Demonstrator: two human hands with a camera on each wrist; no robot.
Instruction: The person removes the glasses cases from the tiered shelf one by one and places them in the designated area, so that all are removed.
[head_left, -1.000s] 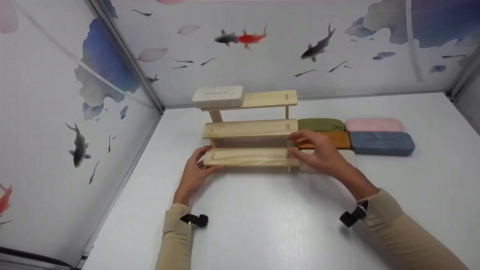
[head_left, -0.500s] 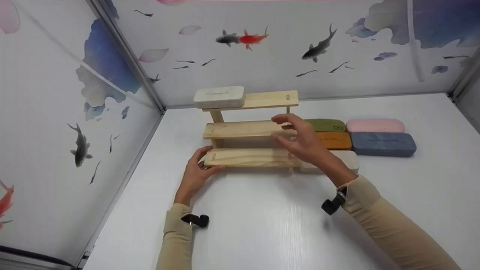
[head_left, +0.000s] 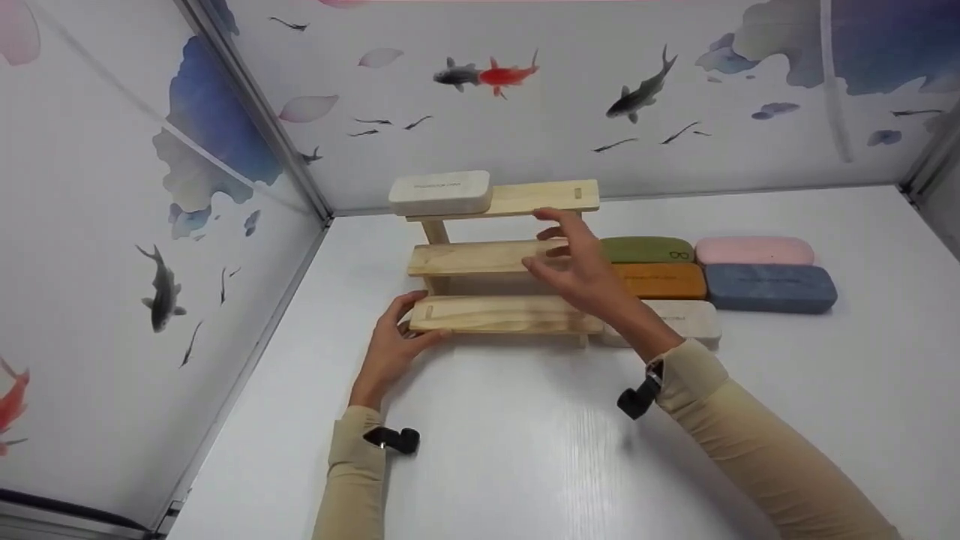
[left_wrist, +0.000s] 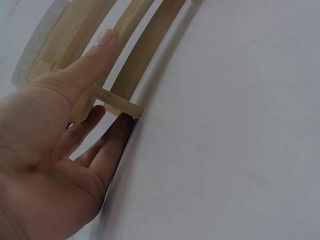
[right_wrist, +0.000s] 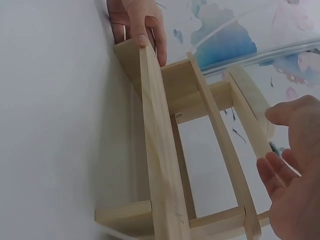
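A three-tier wooden rack [head_left: 495, 313] stands on the white table. My left hand [head_left: 390, 345] grips the left end of its lowest shelf; in the left wrist view the thumb [left_wrist: 95, 57] lies along the shelf and the other fingers are around the side support. My right hand [head_left: 581, 270] hovers over the right part of the middle shelf, fingers loosely bent and holding nothing. On the top shelf's left half sits a white glasses case [head_left: 441, 193]. The right wrist view shows the right thumb near that case, apart or touching I cannot tell.
Right of the rack lie several glasses cases in close rows: green [head_left: 649, 249], pink [head_left: 754, 250], orange [head_left: 667, 280], blue-grey [head_left: 771, 288] and white [head_left: 690, 321], the last partly behind my right forearm. Printed panels with fish [head_left: 637, 94] wall the table's back and left.
My right hand has left the rack's right end and moved left and up, over the middle shelf. The left hand keeps its grip; rack and cases stay put.
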